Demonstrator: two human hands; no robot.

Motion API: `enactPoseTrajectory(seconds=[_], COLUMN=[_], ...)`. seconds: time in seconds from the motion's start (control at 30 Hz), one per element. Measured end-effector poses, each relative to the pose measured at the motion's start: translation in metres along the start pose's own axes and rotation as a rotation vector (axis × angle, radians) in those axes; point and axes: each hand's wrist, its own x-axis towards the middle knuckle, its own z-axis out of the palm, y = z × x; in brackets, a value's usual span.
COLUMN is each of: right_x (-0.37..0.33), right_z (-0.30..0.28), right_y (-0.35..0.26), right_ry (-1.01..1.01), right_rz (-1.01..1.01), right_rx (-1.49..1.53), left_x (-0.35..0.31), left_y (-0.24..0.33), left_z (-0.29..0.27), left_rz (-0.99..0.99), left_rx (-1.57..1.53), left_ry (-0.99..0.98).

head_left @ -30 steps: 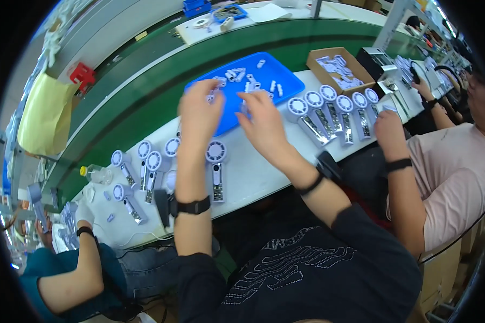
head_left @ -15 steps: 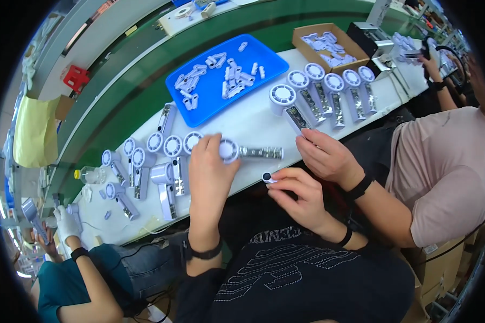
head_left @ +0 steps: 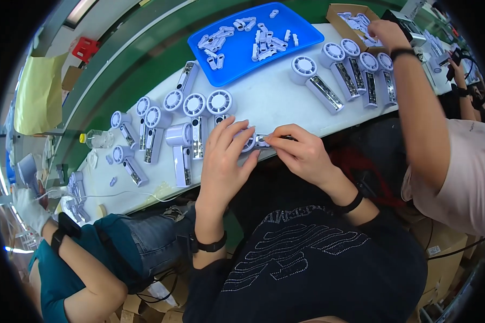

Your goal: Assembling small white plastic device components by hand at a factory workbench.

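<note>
Left hand (head_left: 226,156): fingers grasping round head of pale-lavender plastic handheld fan (head_left: 249,142). Right hand (head_left: 307,154): thumb and fingertips pinched on fan's handle, exact contact partly hidden. Fan between hands, near edge of white tabletop (head_left: 264,102).

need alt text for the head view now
A person's left hand holds the head of a lilac handheld fan while the right hand touches its handle, at a white table. More fans lie on both sides; beyond is a blue tray of small parts.

The fans (head_left: 313,81) and tray (head_left: 237,56) are smooth plastic.
</note>
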Motion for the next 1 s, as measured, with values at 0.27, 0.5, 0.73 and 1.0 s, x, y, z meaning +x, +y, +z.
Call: enactPoseTrajectory(seconds=[0.27, 0.5, 0.73, 1.0], right_x=[0.007, -0.001, -0.006, -0.003], right_z=[-0.013, -0.012, 0.002, -0.002], right_y=[0.009, 0.001, 0.008, 0.002], right_ry=[-0.085, -0.052, 0.080, 0.045], right_rz=[-0.138, 0.031, -0.014, 0.001], right_rx=[-0.119, -0.058, -0.091, -0.136], left_x=[0.015, 0.017, 0.019, 0.023], left_y=[-0.019, -0.022, -0.029, -0.026], left_z=[0.010, 0.015, 0.015, 0.014], left_rz=[0.171, 0.151, 0.185, 0.073], left_rx=[-0.175, -0.238, -0.276, -0.347], left_ry=[-0.118, -0.109, -0.105, -0.136])
